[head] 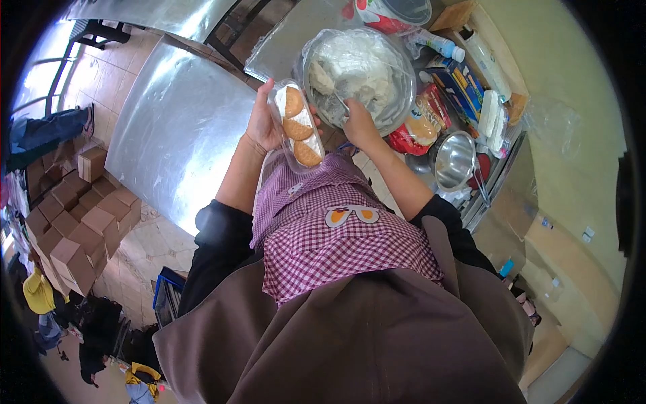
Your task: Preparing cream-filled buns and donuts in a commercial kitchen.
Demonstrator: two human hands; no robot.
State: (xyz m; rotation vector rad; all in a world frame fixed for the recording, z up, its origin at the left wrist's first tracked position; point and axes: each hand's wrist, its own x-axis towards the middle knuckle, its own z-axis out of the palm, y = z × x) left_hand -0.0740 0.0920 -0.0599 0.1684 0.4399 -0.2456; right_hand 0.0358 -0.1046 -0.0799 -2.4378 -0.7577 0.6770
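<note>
My left hand (265, 118) holds a clear plastic container (286, 136) up over the apron. Inside it, three round biscuits (298, 129) lie in a row, partly over white cream. My right hand (359, 123) grips the handle of a metal utensil (341, 101), whose far end is in the cream; its exact kind is hidden. That white cream (366, 63) fills much of a large bowl (410, 93), which has clear plastic film about its rim. A smaller lump of paler beige mixture sits at the bowl's left inside.
Right of the bowl are a red biscuit packet (419, 123), a blue box (456, 86), a capped bottle (444, 46) and a steel bowl (454, 161). A plastic tub (393, 12) stands behind. Metal tables (176, 126) and stacked cardboard boxes (83, 222) are at left. Another person's leg (48, 129) shows there.
</note>
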